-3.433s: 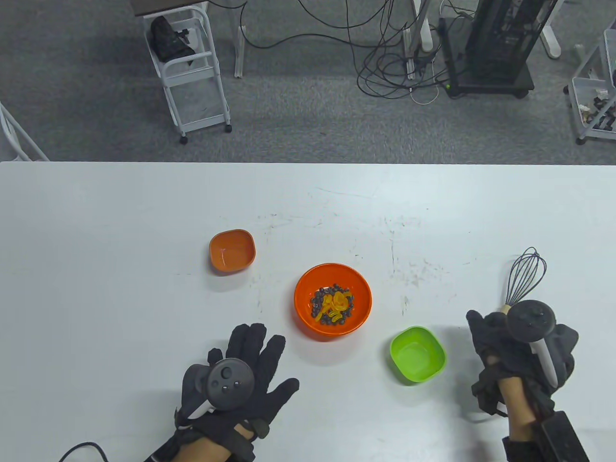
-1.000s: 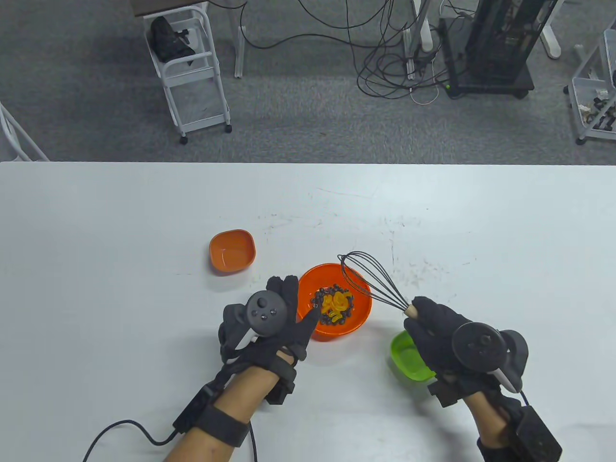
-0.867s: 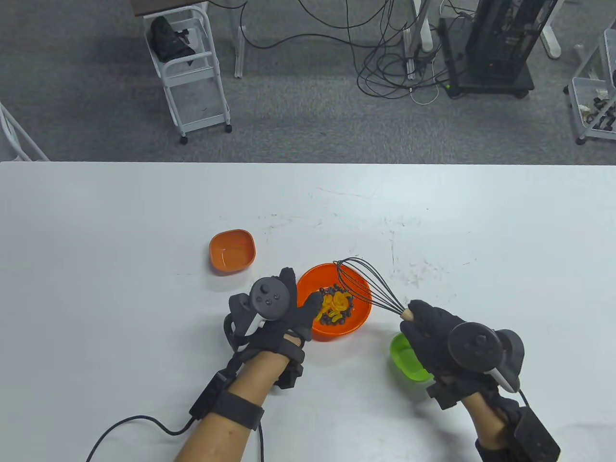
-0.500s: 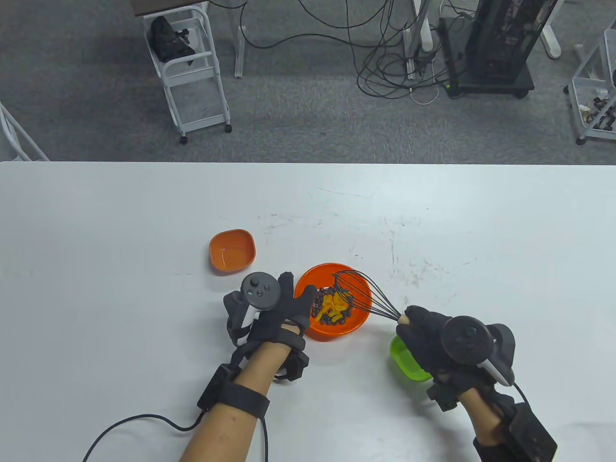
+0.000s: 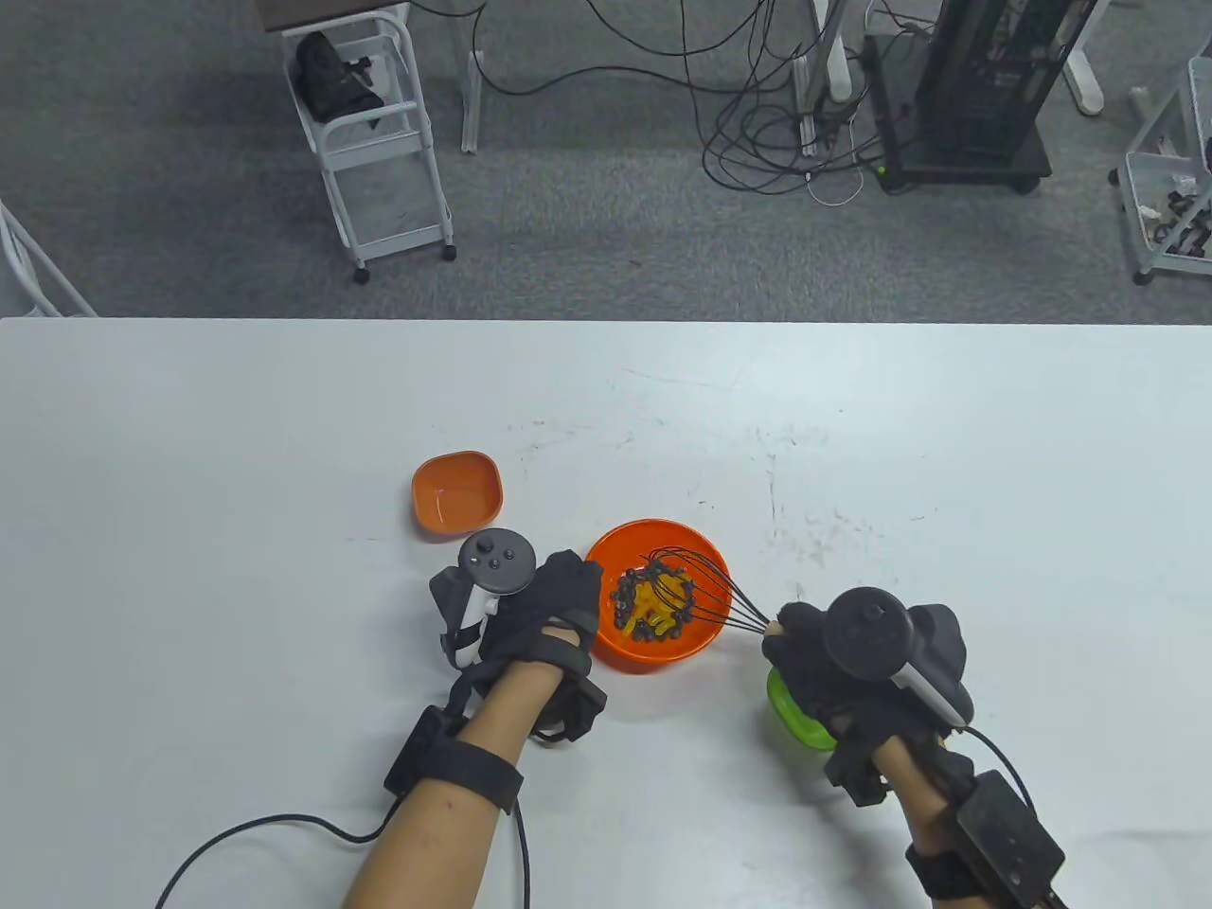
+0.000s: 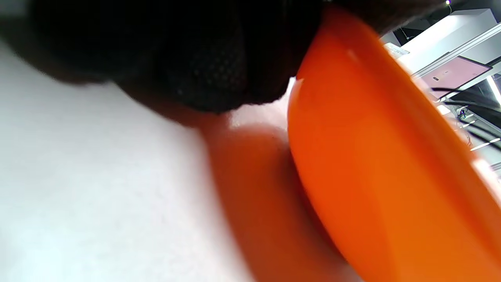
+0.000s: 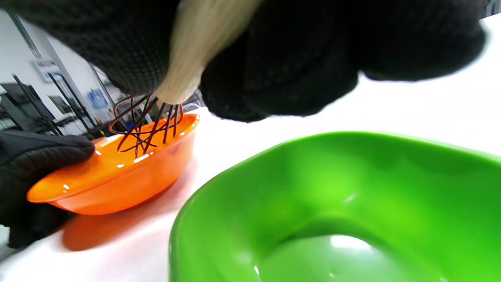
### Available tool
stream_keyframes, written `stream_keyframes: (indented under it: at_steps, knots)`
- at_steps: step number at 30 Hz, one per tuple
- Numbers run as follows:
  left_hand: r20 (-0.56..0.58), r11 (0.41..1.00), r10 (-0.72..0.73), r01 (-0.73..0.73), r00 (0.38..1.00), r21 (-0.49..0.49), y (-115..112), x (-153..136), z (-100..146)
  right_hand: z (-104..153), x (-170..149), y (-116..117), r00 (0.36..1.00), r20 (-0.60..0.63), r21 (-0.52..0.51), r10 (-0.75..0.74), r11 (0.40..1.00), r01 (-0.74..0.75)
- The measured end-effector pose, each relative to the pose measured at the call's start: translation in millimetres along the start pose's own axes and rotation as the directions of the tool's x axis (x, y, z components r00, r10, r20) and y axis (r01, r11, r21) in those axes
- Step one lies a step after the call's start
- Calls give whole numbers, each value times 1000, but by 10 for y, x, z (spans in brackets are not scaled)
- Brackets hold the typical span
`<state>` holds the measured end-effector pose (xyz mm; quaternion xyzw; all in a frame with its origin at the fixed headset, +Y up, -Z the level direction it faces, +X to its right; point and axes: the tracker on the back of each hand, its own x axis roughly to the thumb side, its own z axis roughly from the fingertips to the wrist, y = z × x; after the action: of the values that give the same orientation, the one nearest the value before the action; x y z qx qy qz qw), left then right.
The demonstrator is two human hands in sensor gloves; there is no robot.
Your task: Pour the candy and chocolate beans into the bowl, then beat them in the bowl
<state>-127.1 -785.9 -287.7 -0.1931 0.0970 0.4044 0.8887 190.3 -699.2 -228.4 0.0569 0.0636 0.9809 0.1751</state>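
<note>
The white table (image 5: 237, 426) fills the lower part of the table view, with grey carpet, a white trolley (image 5: 379, 142) and a tangle of cables (image 5: 757, 123) past its far edge at 12 o'clock. Near the table's middle stands the round orange bowl (image 5: 691, 644), holding a heap of yellow candy (image 5: 653, 598) ringed by dark chocolate beans (image 5: 625, 597). The left hand (image 5: 549, 615), at the bowl's 9 o'clock, grips its rim with the fingers curled over the edge, as the right wrist view confirms. The right hand (image 5: 805, 653), at the bowl's 4 o'clock, is closed round the pale wooden handle of the whisk (image 5: 696, 587). The whisk's long axis runs from the hand toward 10 o'clock, its black wire head pointing down into the bowl among the sweets and its handle end raised toward the hand. Under the right hand, mostly covered by it, sits the square green bowl (image 5: 791, 715), seen with nothing in it in the right wrist view. A square orange bowl (image 5: 456, 492) stands apart at the round bowl's 10 o'clock.
</note>
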Motion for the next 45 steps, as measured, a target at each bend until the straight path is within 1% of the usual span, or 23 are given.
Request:
stream_keyframes:
  at_steps: [3,5,7,10,12,14,15,19,21,23,28,30,32,34,36,41,42,44,45]
  knots:
    - [16,1000,-15,15,1000,-2,-14,3,-15,-89,79,-2,998,-61,-9,23,1000,-23]
    - [16,1000,0,1,1000,-17,-14,-9,-26,-151,135,20,997,-81,1,10,1000,-10]
    - [19,999,16,-15,1000,-30,-15,-22,-37,-222,201,76,997,-70,11,-15,1000,16]
    - [14,997,53,-52,999,-48,-2,-57,-56,-242,244,137,999,-41,20,-35,999,35]
    - [12,996,72,-72,997,-57,2,-73,-66,-238,262,163,998,-7,52,-65,997,65]
    - [9,996,70,-69,998,-56,2,-73,-66,-217,279,134,998,14,70,-57,996,55]
    - [8,996,66,-66,998,-54,1,-74,-66,-201,290,105,999,25,65,-43,997,42]
    - [4,997,63,-63,998,-50,-1,-73,-65,-176,303,-22,999,41,102,21,994,-25]
    - [-1,997,58,-58,998,-44,-2,-71,-62,-163,285,-110,995,19,77,94,992,-96]
    - [0,998,50,-50,999,-40,-7,-64,-58,-150,253,-148,993,-20,41,115,993,-114]
    - [10,998,42,-42,999,-45,-13,-55,-58,-148,234,-85,987,-92,-25,131,991,-133]
    - [11,998,43,-42,999,-48,-15,-54,-59,-175,225,-23,989,-107,-30,100,994,-103]
    - [9,997,50,-50,999,-54,-13,-61,-65,-217,207,70,994,-110,-25,5,1000,-8]
    - [10,996,59,-58,998,-60,-10,-68,-69,-253,217,139,994,-92,10,-60,998,61]
    - [11,996,68,-67,998,-64,-7,-73,-72,-260,266,168,996,-59,44,-62,997,65]
    - [5,996,73,-72,997,-58,-3,-76,-71,-172,382,46,1000,2,108,-1,994,1]
    - [4,996,72,-71,997,-56,-3,-75,-70,-153,389,15,1000,5,108,10,994,-10]
    - [2,996,68,-68,998,-51,-6,-75,-70,-114,395,-76,996,-11,98,91,991,-90]
    - [8,997,57,-56,998,-52,-17,-57,-63,-96,396,-116,994,-19,72,107,992,-106]
